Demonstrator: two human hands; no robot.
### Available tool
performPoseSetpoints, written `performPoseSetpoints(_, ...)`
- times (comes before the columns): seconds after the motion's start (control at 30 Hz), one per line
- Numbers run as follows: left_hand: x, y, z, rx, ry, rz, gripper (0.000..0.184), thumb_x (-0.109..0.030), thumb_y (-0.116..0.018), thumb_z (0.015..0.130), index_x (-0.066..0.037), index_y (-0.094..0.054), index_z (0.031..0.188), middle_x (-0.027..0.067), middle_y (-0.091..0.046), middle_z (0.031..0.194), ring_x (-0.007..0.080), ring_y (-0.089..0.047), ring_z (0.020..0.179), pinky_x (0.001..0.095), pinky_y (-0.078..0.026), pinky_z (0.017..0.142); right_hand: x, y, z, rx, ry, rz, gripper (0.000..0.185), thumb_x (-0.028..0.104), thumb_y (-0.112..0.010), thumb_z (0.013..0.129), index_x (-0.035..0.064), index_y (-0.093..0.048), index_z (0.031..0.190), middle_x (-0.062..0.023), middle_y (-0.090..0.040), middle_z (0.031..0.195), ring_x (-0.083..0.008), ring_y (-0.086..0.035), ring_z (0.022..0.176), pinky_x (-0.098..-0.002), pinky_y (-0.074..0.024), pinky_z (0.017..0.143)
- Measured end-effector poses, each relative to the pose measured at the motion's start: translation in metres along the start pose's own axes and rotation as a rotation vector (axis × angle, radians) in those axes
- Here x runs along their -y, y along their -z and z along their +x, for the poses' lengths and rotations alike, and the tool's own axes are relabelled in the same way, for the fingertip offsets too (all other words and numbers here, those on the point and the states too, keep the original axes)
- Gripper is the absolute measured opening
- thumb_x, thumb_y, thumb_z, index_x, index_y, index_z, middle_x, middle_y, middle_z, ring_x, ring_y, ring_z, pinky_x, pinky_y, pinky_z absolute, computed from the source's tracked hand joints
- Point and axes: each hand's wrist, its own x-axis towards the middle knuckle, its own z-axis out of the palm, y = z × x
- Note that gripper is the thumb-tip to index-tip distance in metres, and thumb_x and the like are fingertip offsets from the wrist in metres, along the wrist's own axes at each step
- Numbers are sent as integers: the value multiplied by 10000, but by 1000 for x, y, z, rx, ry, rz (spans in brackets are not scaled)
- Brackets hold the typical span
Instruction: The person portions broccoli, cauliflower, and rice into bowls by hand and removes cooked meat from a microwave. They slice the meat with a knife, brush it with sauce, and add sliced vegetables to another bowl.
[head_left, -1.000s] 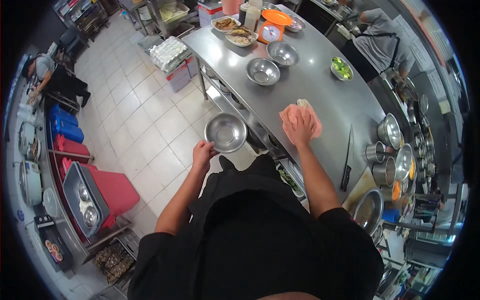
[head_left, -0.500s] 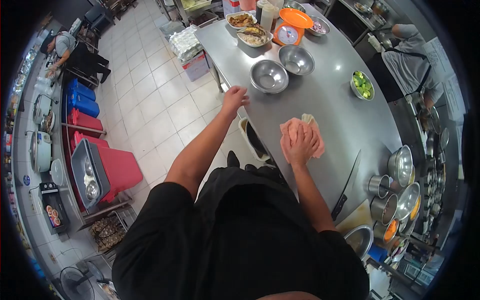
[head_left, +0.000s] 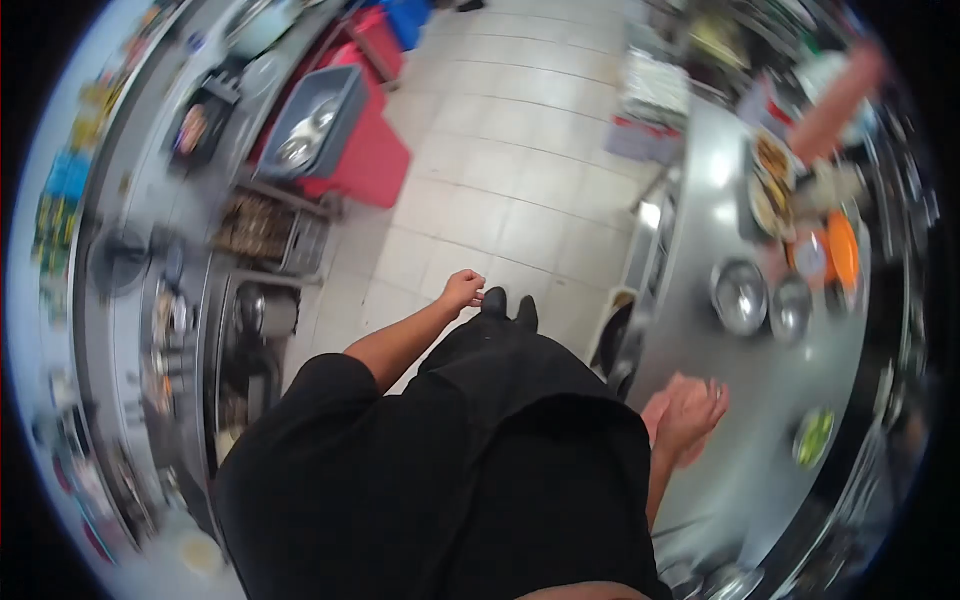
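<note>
My right hand [head_left: 697,410] rests on a pink cloth [head_left: 657,412] on the steel table, near its edge. The fingers bend over the cloth, which bunches beneath and beside the palm. Away from the table, my left hand [head_left: 463,290] hangs over the floor with loosely curled fingers slightly apart and nothing in them. Two metal bowls, a nearer bowl [head_left: 740,297] and a smaller-looking bowl [head_left: 790,308], stand farther along the table. A bowl of green vegetable pieces [head_left: 815,437] sits toward the far side.
An orange scale [head_left: 842,250] and a dish of food [head_left: 772,200] stand at the table's far end. A red bin [head_left: 370,150] with a grey tub [head_left: 352,95] is across the tiled floor [head_left: 500,190]. Steel counters and shelves line the left side.
My view has swung left, so the table now lies at the right and blurs. My right hand remains at the pink cloth. My left hand has moved away from the table edge.
</note>
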Motion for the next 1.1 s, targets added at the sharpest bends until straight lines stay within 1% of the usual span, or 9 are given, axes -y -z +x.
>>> performPoseSetpoints(0.1,7,34,9,-90,17,-115,152,-173,-594,855,-57,-564,948,67,-605,879,189,-635,716,311,-548,586,33,-56,22,286,-206,369,333,99,-633,823,-31,-585,1126,-183,-570,1153,-356,-537,1086,-417,-416,953)
performPoseSetpoints(0.2,5,59,20,-138,4,-235,153,-175,-595,853,-57,-566,946,63,-602,873,190,-633,720,314,-548,590,86,-118,46,482,52,439,359,79,-625,814,-36,-572,1150,-189,-580,1136,-330,-564,1051,-377,-431,927)
performPoseSetpoints(0.33,-9,105,39,-195,-38,-305,127,-172,-593,854,-56,-575,903,41,-595,844,173,-629,738,308,-544,587,172,-195,55,631,135,546,376,80,-634,807,-16,-573,1166,-161,-610,1102,-281,-592,1022,-357,-456,876)
performPoseSetpoints(0.37,-11,121,46,-210,-45,-332,119,-169,-593,854,-59,-579,896,36,-594,836,164,-626,735,301,-538,580,193,-214,52,719,39,612,389,100,-641,813,1,-571,1183,-150,-621,1100,-272,-601,1019,-361,-473,851)
performPoseSetpoints(0.47,-16,177,61,-268,-68,-374,116,-164,-595,855,-58,-580,900,38,-598,836,164,-629,733,298,-534,576,252,-253,41,865,133,595,404,115,-646,819,14,-564,1201,-155,-626,1111,-263,-608,1023,-376,-483,843)
performPoseSetpoints(0.63,-22,270,90,-374,-78,-471,106,-150,-589,859,-60,-588,913,40,-603,840,162,-630,726,293,-533,583,308,-308,31,1021,191,513,405,132,-643,830,14,-558,1208,-166,-632,1108,-266,-602,1049,-367,-466,883)
performPoseSetpoints(0.83,-72,338,128,-500,-78,-606,115,-162,-580,877,-64,-575,938,37,-607,864,163,-626,760,303,-536,628,346,-391,84,1106,125,423,396,134,-643,835,2,-563,1200,-165,-634,1110,-259,-611,1037,-374,-481,877)
performPoseSetpoints(0.97,-107,358,163,-536,-130,-666,137,-172,-579,888,-65,-563,970,46,-609,905,166,-625,797,307,-538,646,370,-480,126,1144,115,613,385,131,-640,856,-20,-558,1201,-165,-633,1094,-234,-614,1008,-338,-484,872)
performPoseSetpoints(1.1,-153,379,187,-604,-105,-681,144,-167,-572,892,-57,-561,983,53,-606,934,165,-623,817,309,-538,653,452,-552,183,1237,24,704,390,155,-628,889,-33,-547,1221,-136,-617,1134,-189,-588,1035,-321,-466,895)
